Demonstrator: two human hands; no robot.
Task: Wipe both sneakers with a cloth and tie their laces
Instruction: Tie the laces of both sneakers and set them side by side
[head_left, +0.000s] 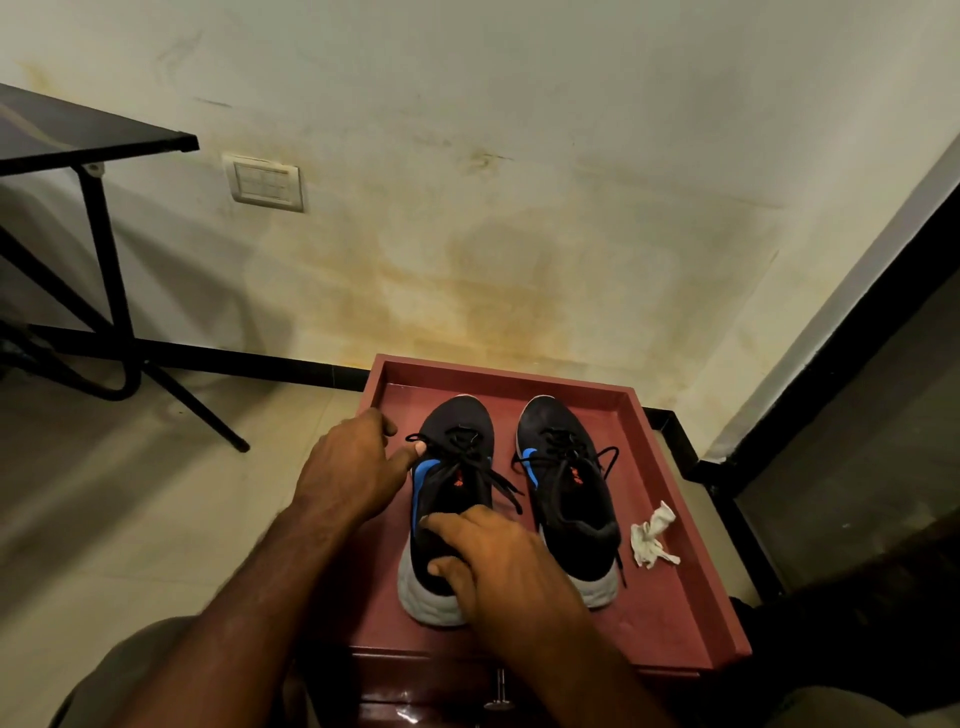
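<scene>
Two black sneakers with blue side marks and grey soles stand side by side, toes away from me, on a red-brown tray top (675, 597). My left hand (353, 467) is beside the left sneaker (452, 467), its thumb touching a black lace loop near the eyelets. My right hand (498, 566) rests on the heel and collar of that same sneaker, fingers spread and fairly straight. The right sneaker (566, 493) stands untouched, its laces lying loose over its sides. A crumpled white cloth (652, 535) lies on the tray to the right of it.
The tray has a raised rim (506, 371) and sits on a small cabinet with a metal knob (500, 691). A black folding table (98, 140) stands at the left by the stained wall. A black-framed edge (852, 332) runs along the right.
</scene>
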